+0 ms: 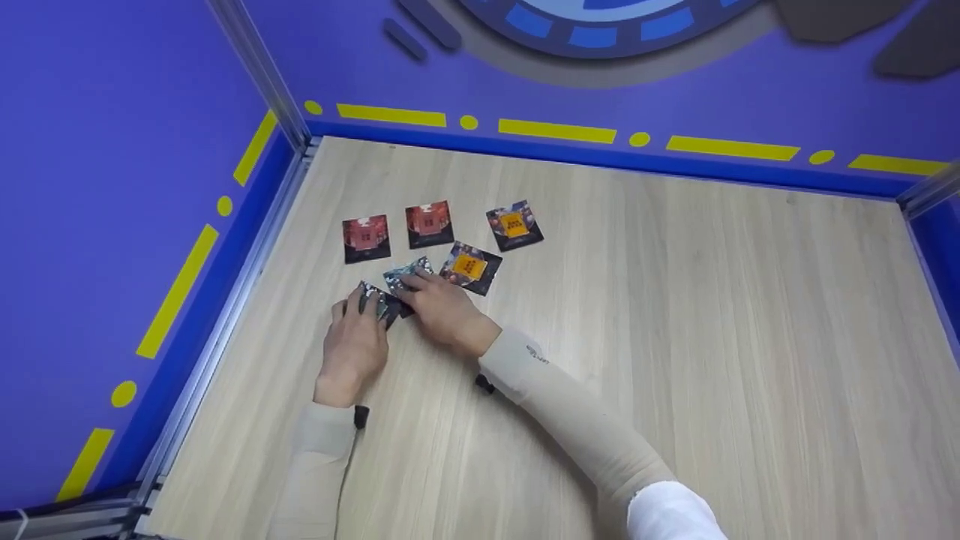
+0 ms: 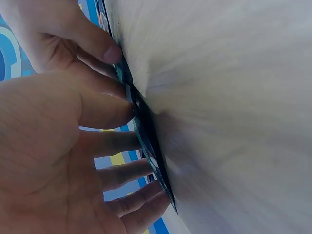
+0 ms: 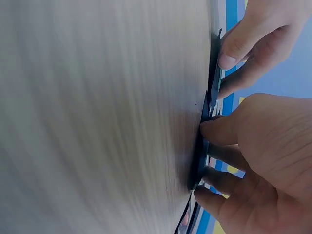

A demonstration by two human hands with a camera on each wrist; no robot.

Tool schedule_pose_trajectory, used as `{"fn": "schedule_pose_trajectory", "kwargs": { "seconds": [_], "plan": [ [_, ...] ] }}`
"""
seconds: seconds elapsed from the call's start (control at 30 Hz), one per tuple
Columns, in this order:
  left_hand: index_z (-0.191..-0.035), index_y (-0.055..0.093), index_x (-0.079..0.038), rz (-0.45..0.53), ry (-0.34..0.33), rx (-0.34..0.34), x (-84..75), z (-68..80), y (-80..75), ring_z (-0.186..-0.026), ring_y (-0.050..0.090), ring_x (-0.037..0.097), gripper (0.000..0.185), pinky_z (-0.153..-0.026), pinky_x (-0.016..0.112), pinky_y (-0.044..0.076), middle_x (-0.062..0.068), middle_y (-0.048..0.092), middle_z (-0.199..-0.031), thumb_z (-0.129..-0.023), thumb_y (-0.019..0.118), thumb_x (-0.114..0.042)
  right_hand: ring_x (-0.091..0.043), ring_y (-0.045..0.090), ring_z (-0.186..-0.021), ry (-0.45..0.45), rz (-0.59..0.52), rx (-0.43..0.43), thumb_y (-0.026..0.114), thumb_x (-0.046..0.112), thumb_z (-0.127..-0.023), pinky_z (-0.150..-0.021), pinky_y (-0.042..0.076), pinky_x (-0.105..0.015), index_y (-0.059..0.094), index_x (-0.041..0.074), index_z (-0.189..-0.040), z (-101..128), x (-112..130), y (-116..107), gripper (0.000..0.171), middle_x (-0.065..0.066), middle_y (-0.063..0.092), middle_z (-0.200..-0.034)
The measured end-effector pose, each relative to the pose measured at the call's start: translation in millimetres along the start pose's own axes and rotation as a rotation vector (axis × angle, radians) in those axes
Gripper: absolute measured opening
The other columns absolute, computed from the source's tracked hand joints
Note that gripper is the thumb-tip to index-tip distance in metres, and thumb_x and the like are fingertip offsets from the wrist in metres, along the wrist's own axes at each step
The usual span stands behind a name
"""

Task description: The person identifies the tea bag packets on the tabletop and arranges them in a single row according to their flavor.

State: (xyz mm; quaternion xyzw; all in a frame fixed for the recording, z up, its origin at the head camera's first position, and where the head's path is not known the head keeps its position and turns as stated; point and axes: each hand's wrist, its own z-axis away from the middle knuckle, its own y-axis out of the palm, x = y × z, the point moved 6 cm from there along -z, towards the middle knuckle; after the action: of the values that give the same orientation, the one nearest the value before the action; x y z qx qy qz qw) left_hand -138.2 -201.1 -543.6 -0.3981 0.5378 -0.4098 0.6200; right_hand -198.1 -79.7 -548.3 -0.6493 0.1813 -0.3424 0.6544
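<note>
A: What are the hands doing?

B: Both hands lie flat on the wooden table point(image 1: 675, 337), close together. The left hand point(image 1: 352, 349) presses its fingers down on a dark shiny packet point(image 1: 373, 298). The right hand point(image 1: 444, 307) presses down on another dark shiny packet point(image 1: 407, 273) just beside the first one.

A: Are the fingers curled around the packets?

B: No. In the left wrist view the left fingers point(image 2: 114, 114) lie mostly straight on the packet's edge point(image 2: 148, 141). In the right wrist view the right fingers point(image 3: 222, 134) push on a packet edge point(image 3: 202, 146) too. The two packets seem to overlap a little, but the hands hide that spot, so I cannot be sure.

A: What else is on the table?

B: Two red packets point(image 1: 366, 238) point(image 1: 429, 223) lie side by side behind the hands. An orange-label packet point(image 1: 470, 267) sits just beside the right hand's fingers. Another orange-label packet point(image 1: 514, 225) lies a bit farther back.

A: And around the table?

B: Blue walls with yellow dashes point(image 1: 556, 131). The person wears pale sleeves point(image 1: 570, 420).
</note>
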Motion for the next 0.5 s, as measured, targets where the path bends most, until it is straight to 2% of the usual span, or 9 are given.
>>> {"fn": "schedule_pose_trajectory", "kwargs": {
  "seconds": [0.33,0.5],
  "plan": [
    [-0.155,0.048,0.006,-0.037,-0.007,0.015,-2.9,-5.0,-3.0,-0.147,0.039,0.054,0.052,-0.111,0.062,0.049,0.031,0.034,-0.166,-0.107,0.054,-0.015,-0.033,0.037,-0.159,0.012,-0.025,0.039,0.053,0.007,-0.108,-0.131,0.031,-0.042,0.056,0.014,-0.156,16.8,-2.9,-0.3,0.049,-0.008,0.044,-0.169],
    [-0.155,0.048,0.006,-0.045,-0.012,0.033,-2.4,-3.8,-2.5,-0.146,0.039,0.054,0.052,-0.113,0.061,0.048,0.030,0.034,-0.166,-0.108,0.053,-0.016,-0.033,0.037,-0.159,0.010,-0.068,0.057,0.055,0.001,-0.104,-0.126,0.037,-0.044,0.057,0.017,-0.156,33.8,-2.8,0.7,0.054,-0.008,0.044,-0.169]
  ]
}}
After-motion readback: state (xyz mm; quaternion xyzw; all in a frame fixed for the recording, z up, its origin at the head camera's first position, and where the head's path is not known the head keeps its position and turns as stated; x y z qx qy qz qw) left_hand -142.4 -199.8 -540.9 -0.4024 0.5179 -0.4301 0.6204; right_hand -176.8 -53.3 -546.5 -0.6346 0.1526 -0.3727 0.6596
